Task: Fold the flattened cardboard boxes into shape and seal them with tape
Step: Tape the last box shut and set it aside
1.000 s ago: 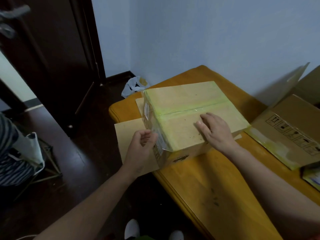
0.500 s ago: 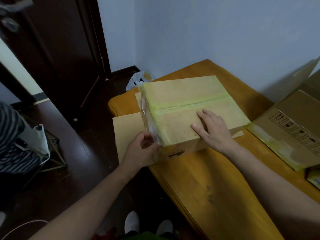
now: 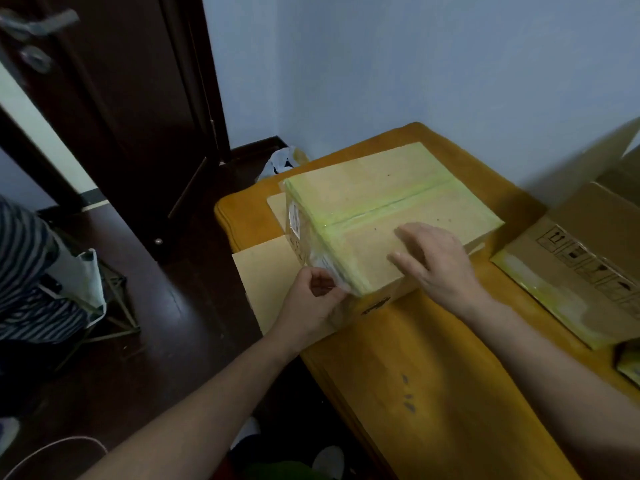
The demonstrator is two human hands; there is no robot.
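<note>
Now the box is pressed by the flat right hand. At its corner, tape is pinched by the left hand.

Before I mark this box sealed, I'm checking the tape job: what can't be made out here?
Head view:
Whether the left hand pinches anything: the hand itself hides it.
The box: far side, underside face away.
The label: print too small.
The second box: cut by right edge.
</note>
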